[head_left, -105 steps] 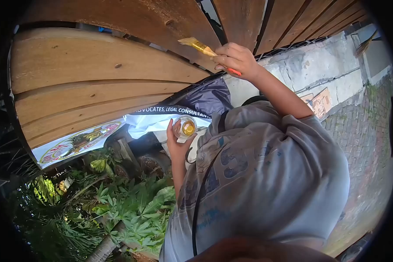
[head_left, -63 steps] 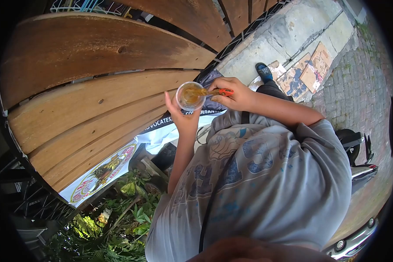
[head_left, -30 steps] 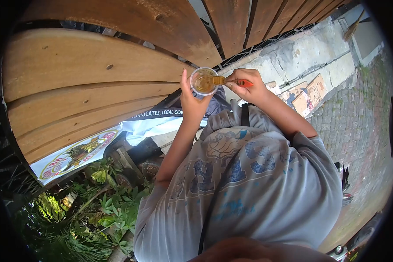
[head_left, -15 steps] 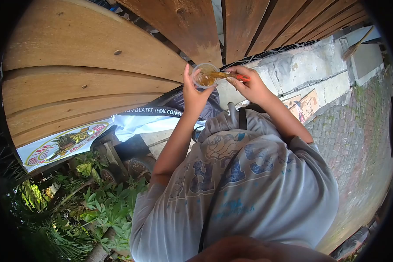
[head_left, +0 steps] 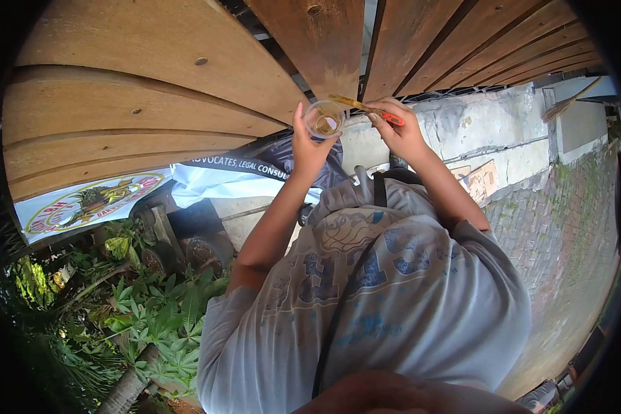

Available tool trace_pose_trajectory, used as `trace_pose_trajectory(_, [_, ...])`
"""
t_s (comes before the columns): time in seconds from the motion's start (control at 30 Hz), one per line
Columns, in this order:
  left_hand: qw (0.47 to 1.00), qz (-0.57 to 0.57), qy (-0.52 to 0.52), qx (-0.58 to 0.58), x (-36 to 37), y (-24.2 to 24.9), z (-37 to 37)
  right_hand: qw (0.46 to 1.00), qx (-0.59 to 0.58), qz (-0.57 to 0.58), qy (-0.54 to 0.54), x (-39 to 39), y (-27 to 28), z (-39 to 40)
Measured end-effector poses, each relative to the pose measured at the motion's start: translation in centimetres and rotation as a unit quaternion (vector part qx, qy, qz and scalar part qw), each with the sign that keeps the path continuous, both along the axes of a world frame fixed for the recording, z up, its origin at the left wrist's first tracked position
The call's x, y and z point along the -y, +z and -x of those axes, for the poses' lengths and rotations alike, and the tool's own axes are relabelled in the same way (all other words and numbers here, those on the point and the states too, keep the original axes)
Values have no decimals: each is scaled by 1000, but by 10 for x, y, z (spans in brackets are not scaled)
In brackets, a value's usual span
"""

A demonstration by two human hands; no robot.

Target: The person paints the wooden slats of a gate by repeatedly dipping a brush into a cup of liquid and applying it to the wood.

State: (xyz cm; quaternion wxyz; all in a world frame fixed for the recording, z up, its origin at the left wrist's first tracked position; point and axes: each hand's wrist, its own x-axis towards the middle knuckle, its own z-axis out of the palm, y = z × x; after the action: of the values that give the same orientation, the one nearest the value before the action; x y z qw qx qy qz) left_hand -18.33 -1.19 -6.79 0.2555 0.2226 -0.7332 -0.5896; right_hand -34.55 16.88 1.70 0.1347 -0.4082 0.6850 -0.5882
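Fingers of the left hand (head_left: pixel 309 146) wrap a clear cup (head_left: pixel 323 119) of amber liquid, held up near the wooden planks (head_left: pixel 152 90). Just right, the right hand (head_left: pixel 400 131) pinches a brush (head_left: pixel 359 105), bristles over the cup's rim.

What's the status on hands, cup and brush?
Left hand holds clear cup. Right hand grips brush, bristles just above the cup rim. Wooden planks close ahead, nothing between.

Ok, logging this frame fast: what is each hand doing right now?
Left hand: closed around a clear cup.
Right hand: closed on a paintbrush.
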Motion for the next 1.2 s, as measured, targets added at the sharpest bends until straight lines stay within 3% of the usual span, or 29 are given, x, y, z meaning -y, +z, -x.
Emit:
trace_pose_trajectory(0.13, [1000, 15, -4, 13, -2, -10, -37, 994, -108, 13, 18, 26, 0, 22])
trace_pose_trajectory(0.2, [999, -41, 7, 16, -9, -9, -59, 988, -150, 20, 24, 35, -4, 33])
trace_pose_trajectory(0.27, [996, -81, 18, 16, -13, -8, -79, 959, -284, 7, 14, 39, -11, 38])
trace_pose_trajectory(0.37, [994, -77, 64, 36, -13, -23, -111, 931, -366, -3, 7, 34, -31, 27])
trace_pose_trajectory(0.57, [982, -125, 129, 56, -18, -29, -163, 925, -368, -88, 33, 24, -147, 39])
trace_pose_trajectory(0.73, [973, -164, 142, 78, -23, -24, -182, 925, -349, -139, 62, 26, -160, 43])
trace_pose_trajectory(0.83, [977, -131, 149, 81, -23, -34, -186, 930, -334, -140, 59, 26, -171, 41])
trace_pose_trajectory(0.87, [977, -131, 145, 81, -24, -39, -188, 925, -322, -189, 77, 27, -176, 42])
trace_pose_trajectory(1.0, [972, -161, 142, 96, -25, -39, -188, 902, -293, -297, 109, 30, -167, 43])
trace_pose_trajectory(1.13, [976, -147, 120, 105, -23, -28, -184, 909, -278, -291, 104, 41, -84, 40])
trace_pose_trajectory(1.2, [979, -135, 113, 105, -21, -30, -187, 911, -352, -206, 61, 44, -56, 45])
